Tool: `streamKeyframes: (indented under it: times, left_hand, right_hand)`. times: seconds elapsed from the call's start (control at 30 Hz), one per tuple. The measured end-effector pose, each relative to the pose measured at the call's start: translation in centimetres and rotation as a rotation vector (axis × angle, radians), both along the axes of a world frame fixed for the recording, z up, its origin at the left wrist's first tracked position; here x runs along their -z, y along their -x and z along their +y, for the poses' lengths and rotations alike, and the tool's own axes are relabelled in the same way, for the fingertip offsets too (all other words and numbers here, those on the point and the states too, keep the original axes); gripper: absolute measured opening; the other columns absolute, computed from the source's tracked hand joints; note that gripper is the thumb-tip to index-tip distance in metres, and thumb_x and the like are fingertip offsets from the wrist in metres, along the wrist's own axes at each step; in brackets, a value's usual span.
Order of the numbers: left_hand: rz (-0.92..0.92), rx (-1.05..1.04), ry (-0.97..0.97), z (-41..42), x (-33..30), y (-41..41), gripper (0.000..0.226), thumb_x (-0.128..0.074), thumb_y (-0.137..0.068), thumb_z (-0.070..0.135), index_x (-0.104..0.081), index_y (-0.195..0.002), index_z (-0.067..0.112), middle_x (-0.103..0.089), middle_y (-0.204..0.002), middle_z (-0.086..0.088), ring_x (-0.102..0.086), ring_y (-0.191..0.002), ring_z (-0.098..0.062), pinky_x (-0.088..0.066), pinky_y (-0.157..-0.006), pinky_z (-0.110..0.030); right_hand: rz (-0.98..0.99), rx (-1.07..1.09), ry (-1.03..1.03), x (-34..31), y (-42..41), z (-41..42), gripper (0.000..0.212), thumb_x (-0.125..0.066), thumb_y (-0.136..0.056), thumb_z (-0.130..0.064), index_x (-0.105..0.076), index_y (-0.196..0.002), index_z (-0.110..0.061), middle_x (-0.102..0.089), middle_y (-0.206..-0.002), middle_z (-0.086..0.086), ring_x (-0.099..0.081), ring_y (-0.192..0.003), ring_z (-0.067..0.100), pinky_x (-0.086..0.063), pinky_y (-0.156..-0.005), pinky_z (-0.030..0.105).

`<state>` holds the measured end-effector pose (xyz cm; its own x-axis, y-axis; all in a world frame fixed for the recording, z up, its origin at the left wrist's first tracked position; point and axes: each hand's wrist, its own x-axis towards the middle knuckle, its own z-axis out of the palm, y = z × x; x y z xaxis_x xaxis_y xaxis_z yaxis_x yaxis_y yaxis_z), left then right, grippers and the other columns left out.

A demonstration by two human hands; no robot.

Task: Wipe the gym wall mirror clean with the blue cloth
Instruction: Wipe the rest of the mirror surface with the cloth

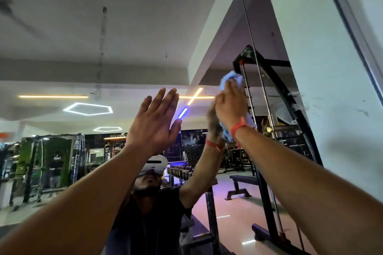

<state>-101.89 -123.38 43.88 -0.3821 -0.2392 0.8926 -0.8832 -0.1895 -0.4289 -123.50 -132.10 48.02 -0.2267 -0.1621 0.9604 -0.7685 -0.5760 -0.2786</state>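
Note:
The gym wall mirror [87, 51] fills most of the view and reflects the ceiling, lights and a person wearing a white headset. My right hand [231, 107], with an orange wristband, presses a bunched blue cloth [231, 76] flat against the glass high up, beside a vertical mirror seam. Part of the cloth hangs below my wrist. My left hand [155, 120] is raised with its fingers spread and its palm against or very near the glass, holding nothing.
A vertical seam [245, 16] splits the mirror panels. A black cable machine frame [290, 109] stands at the right. A white wall [331, 68] runs along the right edge. Racks, a bench and dumbbells show in the reflection.

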Motion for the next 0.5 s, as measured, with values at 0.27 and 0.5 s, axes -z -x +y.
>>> streamKeyframes:
  times: [0.27,0.5]
  left_hand:
    - [0.051,0.083,-0.090,1.2,0.7,-0.4,0.068,-0.015,-0.103,0.047,-0.015,-0.164,0.015,-0.008,-0.172,-0.001,-0.001,-0.159,-0.020,-0.005,-0.128,-0.043]
    - [0.088,0.153,-0.136,2.8,5.3,-2.3,0.064,-0.021,-0.104,0.041,-0.029,-0.161,0.013,-0.020,-0.170,-0.002,-0.011,-0.158,-0.021,-0.017,-0.125,-0.047]
  right_hand:
    - [0.842,0.131,0.132,10.2,6.7,-1.1,0.060,-0.027,-0.103,-0.036,-0.025,-0.161,-0.023,-0.022,-0.168,-0.002,-0.017,-0.157,0.023,-0.022,-0.126,0.045]
    - [0.386,-0.115,0.080,9.7,-5.1,3.7,0.055,-0.036,-0.104,-0.027,-0.036,-0.158,-0.014,-0.033,-0.165,0.006,-0.022,-0.155,0.033,-0.022,-0.126,0.045]
